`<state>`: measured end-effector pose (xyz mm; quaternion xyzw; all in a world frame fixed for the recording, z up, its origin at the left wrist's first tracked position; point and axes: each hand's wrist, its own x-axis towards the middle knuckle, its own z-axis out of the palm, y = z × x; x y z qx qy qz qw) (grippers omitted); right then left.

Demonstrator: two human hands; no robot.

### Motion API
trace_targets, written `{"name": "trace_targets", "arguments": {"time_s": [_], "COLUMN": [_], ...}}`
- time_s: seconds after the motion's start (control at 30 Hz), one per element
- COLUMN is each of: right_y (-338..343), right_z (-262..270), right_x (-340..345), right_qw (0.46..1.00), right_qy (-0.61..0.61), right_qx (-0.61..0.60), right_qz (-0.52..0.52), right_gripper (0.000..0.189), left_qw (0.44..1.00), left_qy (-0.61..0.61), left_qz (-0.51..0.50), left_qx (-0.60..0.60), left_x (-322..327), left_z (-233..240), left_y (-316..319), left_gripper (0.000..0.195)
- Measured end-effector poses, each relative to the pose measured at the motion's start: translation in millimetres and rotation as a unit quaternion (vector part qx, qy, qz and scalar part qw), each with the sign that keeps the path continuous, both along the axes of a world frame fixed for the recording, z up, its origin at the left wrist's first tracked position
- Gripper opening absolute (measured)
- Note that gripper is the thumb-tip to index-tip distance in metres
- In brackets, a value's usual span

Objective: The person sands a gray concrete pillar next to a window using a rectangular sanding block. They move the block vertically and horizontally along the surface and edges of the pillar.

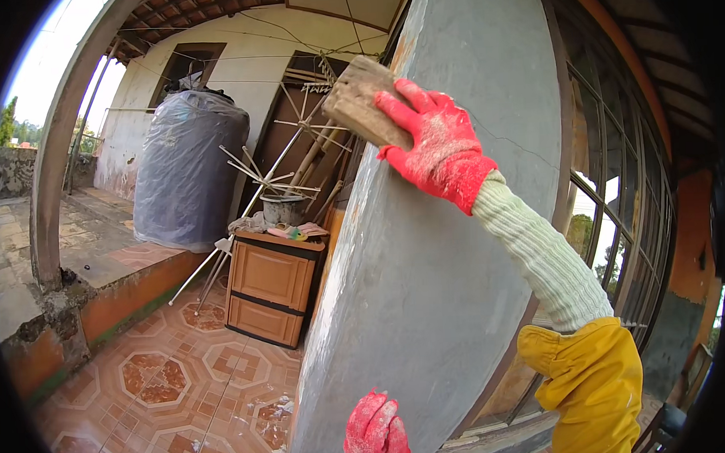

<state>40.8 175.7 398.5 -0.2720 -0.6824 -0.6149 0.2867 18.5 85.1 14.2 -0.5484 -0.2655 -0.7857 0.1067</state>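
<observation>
My right hand, in a red-coated, dust-covered work glove, grips a worn wooden block. The block sits across the upper left edge of a grey plastered wall section; whether it touches the plaster I cannot tell. Along that edge the coating looks pale, rough and chipped, and a thin crack runs right of the hand. My left hand shows low in the view, in a matching glove, close to the wall's lower part. Its fingers are bent together, and the bottom of the frame cuts off the rest, so any held thing is hidden.
A brown plastic drawer cabinet carries a bucket and cloths. Beside it leans a folding drying rack. Behind stands a large plastic-wrapped bundle. Paned windows flank the wall on the right. White spots mark the patterned floor tiles.
</observation>
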Motion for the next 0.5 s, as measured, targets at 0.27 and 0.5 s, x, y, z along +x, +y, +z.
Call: {"name": "trace_targets", "arguments": {"time_s": [0.27,0.5], "right_y": [9,-4], "right_z": [1,14], "right_x": [6,15], "right_qw": [0.994,0.997], "right_qy": [0.11,0.062], "right_qx": [0.013,0.002], "right_qz": [0.018,-0.042], "right_gripper": [0.072,0.074], "left_qw": [1.0,1.0], "left_qy": [-0.019,0.011], "left_qz": [-0.007,0.028], "left_qx": [-0.011,-0.008], "left_x": [1,-6], "left_z": [-5,-4], "left_y": [6,3], "left_gripper": [0.031,0.025]}}
